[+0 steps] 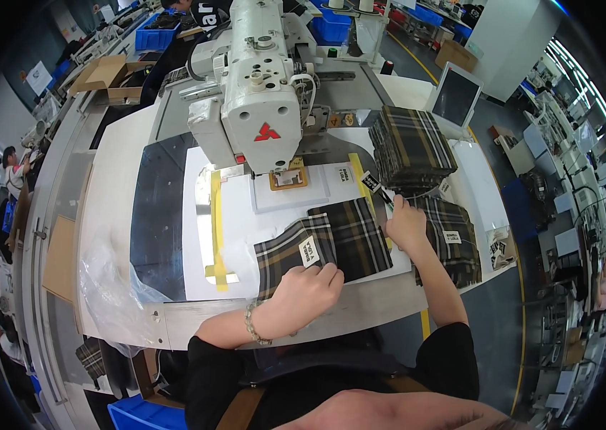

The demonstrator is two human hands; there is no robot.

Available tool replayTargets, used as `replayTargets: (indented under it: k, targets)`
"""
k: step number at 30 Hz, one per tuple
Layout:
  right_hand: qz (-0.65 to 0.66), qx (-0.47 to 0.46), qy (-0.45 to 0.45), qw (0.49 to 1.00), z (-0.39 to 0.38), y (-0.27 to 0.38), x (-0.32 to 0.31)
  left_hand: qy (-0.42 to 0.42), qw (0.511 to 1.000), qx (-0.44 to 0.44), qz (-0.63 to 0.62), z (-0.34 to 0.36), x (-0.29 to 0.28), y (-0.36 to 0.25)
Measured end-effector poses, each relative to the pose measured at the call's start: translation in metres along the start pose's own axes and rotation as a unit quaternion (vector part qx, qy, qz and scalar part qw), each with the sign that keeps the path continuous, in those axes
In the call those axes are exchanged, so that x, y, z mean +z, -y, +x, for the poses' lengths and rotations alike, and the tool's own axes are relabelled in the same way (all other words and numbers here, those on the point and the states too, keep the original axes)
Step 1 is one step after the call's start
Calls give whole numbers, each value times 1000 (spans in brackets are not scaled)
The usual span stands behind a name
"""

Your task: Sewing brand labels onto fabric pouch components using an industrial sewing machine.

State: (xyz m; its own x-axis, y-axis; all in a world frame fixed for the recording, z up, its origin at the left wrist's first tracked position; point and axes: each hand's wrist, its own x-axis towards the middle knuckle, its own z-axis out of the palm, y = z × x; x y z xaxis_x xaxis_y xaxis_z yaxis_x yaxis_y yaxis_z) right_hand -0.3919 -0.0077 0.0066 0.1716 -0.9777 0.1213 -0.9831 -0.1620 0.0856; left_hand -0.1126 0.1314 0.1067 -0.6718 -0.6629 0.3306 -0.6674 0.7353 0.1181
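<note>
From the left hand (306,292), the white sheet (242,233) lay open toward 11 o'clock until the sewing machine's head (256,115) overhung it near 12. The tall cloth stack (414,150) blocked 1 o'clock, the right hand (407,225) blocked 2, and crumpled plastic (113,294) cluttered the way at 9.

The sewing machine head (263,100) is presenting a smooth, slightly glossy casing. In front of it, plaid cloth panels (356,240) are showing a matt woven face, as is the cloth stack (421,143) to its right; to its near left, clear plastic film (113,287) is gleaming, wrinkled and glossy.
</note>
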Motion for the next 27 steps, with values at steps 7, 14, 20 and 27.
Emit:
replayTargets:
  k: [7, 14, 20, 27]
  targets:
    - [27, 18, -48, 998, 7, -7, -1, -19, 1000, 5, 19, -4, 5, 0]
    - [154, -6, -148, 977, -3, 16, -63, -19, 1000, 12, 18, -4, 8, 0]
    - [176, -245, -125, 945, 15, 53, -74, -36, 999, 10, 19, -5, 4, -1]
    - [64, -412, -205, 885, 46, 86, -65, -35, 999, 12, 18, -4, 3, -1]
